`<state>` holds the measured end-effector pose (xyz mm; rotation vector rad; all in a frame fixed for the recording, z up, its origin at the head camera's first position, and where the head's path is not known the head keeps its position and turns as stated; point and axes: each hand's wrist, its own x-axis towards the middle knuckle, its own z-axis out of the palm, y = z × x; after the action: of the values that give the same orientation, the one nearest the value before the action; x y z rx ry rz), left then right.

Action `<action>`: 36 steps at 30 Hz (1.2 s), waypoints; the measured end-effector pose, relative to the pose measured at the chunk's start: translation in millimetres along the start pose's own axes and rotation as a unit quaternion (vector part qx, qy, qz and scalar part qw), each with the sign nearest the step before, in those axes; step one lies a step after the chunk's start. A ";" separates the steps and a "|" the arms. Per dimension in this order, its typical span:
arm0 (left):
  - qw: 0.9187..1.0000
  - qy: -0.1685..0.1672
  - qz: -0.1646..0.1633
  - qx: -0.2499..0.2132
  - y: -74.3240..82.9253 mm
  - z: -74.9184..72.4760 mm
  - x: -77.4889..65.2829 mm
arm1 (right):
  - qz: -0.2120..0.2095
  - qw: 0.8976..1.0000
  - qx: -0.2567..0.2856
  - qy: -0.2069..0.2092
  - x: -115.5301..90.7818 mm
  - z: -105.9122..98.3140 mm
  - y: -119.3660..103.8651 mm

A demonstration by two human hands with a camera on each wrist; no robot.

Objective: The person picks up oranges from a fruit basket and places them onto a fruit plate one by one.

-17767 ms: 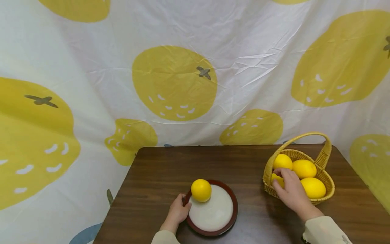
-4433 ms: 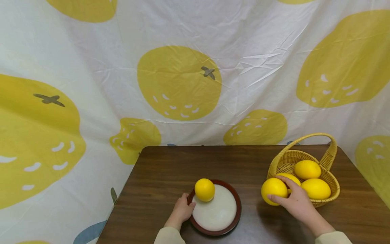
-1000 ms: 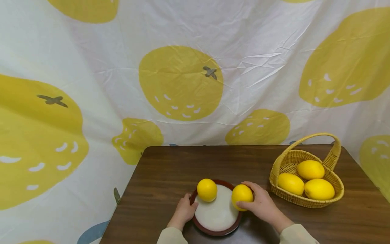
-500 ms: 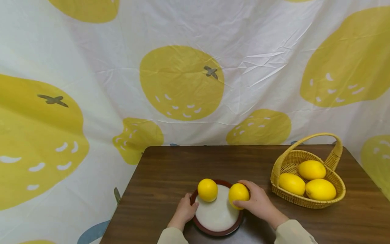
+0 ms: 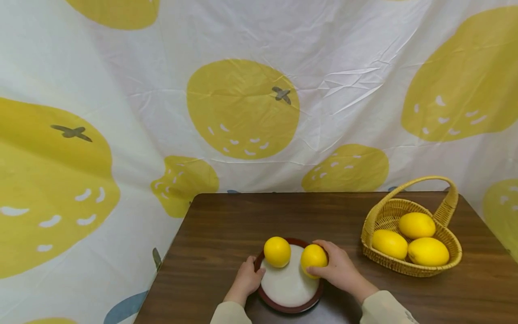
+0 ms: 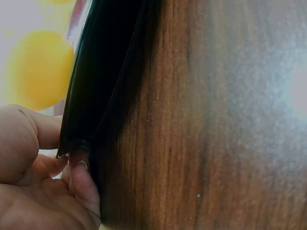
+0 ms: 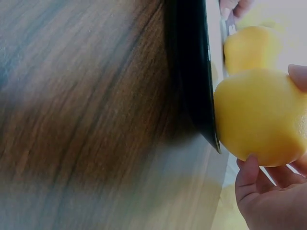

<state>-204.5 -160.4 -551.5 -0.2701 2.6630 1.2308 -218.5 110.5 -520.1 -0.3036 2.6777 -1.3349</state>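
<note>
On the dark wooden table stands a round plate [image 5: 288, 288] with a white middle and a reddish-brown rim. My left hand [image 5: 247, 278] grips its left rim, thumb on top and fingers underneath, as the left wrist view shows from below. One rounded yellow lemon [image 5: 277, 252] sits on the plate's far left part. At the right side, my right hand [image 5: 339, 268] holds a second yellow lemon [image 7: 261, 117] between thumb and fingers, over the plate's edge. In the right wrist view this lemon is at the dark rim; whether it bears on the plate cannot be told.
A wicker basket [image 5: 413, 271] with a tall arched handle [image 5: 422, 178] stands at the table's right, holding three lemons [image 5: 428, 252]. Behind the table [image 5: 226, 216] hangs a white cloth [image 5: 344, 40] printed with large yellow fruit.
Since the oldest frame, my right hand has taken a lemon out of the basket and carried it left to the plate. In the last second it moved slightly further left. My left hand keeps its grip.
</note>
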 end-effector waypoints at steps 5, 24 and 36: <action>1.000 0.002 0.001 -0.001 -1.8 -1.0 1.0 | -0.005 1.000 -0.006 -0.002 3.9 6.4 -0.2; 1.000 -0.002 0.002 0.000 0.6 -0.9 0.1 | 0.001 1.000 0.012 -0.005 14.4 10.4 -3.9; 1.000 -0.004 0.014 -0.010 0.6 -1.9 -2.8 | 0.015 0.999 0.034 -0.005 20.3 14.3 -5.1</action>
<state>-202.2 -161.2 -549.2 -0.2305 2.6577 1.2652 -234.6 91.6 -525.2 -0.2605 2.6114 -1.4071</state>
